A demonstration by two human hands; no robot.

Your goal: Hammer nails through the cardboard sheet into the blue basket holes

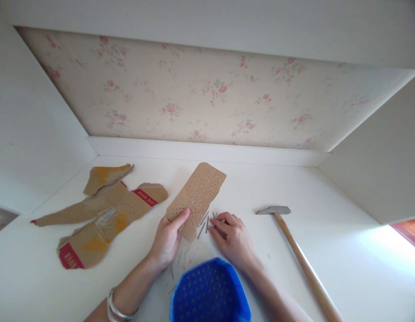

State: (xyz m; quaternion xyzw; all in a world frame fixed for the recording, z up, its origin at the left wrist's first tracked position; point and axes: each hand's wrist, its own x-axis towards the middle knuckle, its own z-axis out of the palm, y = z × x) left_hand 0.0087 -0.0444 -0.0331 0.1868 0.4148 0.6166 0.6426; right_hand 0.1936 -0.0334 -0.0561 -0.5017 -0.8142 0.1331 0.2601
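A piece of cardboard (198,192), punched with many small holes, is held up at a tilt by my left hand (167,239), thumb on its face. To its right, my right hand (232,235) has its fingertips down on the white surface among several grey nails (203,227). Thumb and forefinger are pinched together there; whether a nail sits between them is hidden. Right in front of me is a blue plastic basket (239,286) with a perforated bottom, cut off by the lower edge of the view.
Torn cardboard pieces (127,210) with red and yellow patches lie at left. A hammer (301,255) with a wooden handle rests at right. Behind stands a floral-papered wall (194,98), with white side panels on both sides and a white ledge (227,29) overhead.
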